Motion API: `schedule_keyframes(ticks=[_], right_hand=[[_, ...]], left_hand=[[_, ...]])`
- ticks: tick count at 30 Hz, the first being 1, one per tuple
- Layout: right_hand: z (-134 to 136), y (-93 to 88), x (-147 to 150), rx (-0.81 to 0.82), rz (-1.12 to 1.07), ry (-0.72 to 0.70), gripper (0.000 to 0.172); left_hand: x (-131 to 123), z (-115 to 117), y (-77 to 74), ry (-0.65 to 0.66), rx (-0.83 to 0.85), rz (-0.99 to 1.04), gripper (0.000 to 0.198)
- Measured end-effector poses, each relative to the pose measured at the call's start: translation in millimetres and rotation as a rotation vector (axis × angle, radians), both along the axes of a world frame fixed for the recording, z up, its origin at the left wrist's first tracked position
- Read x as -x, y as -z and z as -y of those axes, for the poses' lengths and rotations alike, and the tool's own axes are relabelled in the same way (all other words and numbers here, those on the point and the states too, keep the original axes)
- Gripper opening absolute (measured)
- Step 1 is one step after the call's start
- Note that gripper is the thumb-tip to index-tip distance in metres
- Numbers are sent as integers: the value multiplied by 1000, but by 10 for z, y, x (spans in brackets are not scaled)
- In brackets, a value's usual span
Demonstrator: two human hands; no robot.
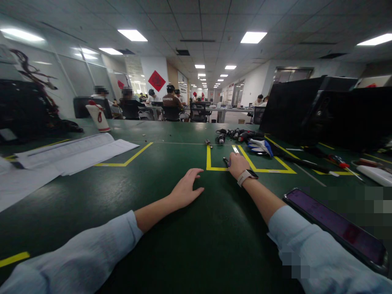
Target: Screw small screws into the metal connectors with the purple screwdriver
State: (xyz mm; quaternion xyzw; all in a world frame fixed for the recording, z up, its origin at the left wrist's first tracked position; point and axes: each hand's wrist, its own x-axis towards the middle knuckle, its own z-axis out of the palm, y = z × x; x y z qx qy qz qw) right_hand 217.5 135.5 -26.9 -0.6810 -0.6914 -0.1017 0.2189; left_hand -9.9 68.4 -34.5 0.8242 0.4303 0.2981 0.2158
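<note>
My left hand (186,190) hovers over the green table, or rests lightly on it; which one I cannot tell. Its fingers are apart, curved toward the right, with nothing between them. Farther forward, my right hand (239,164), with a watch (249,174) on the wrist, is closed at the yellow-taped area (209,161). A small dark object (226,162) sticks out on the left of its curled fingers; its kind is too small to make out. Just beyond lie a small metal part (208,143) and a round metal-ended piece (220,139).
White-and-blue gloves (260,147) and a cluster of dark tools lie behind my right hand. A phone (337,228) is at the right, with a red-handled screwdriver (338,161) beyond it. Papers (76,153) spread at left near a white cup (98,116). Black cases (290,106) stand at right.
</note>
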Motion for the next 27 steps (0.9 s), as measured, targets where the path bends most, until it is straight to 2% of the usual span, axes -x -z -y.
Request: schedule_keyframes(ticks=[5, 8, 11, 16, 23, 27], right_hand=[[19, -136, -46, -41, 14, 29, 19], [14, -197, -198, -68, -45, 114, 21], [-22, -149, -400, 18, -143, 213, 24], [-73, 10, -577, 123, -234, 215, 15], [54, -63, -465, -40, -333, 259, 15], [204, -84, -194, -177, -380, 223, 17]], left_hand=[[-4, 32, -45, 4, 1, -10, 52], [-10, 37, -51, 4, -2, -33, 52], [-16, 39, -56, 15, -8, -56, 51], [-11, 42, -62, 17, -9, -85, 50], [-1, 14, -21, 26, -33, -85, 49], [2, 23, -10, 20, -191, -117, 45]])
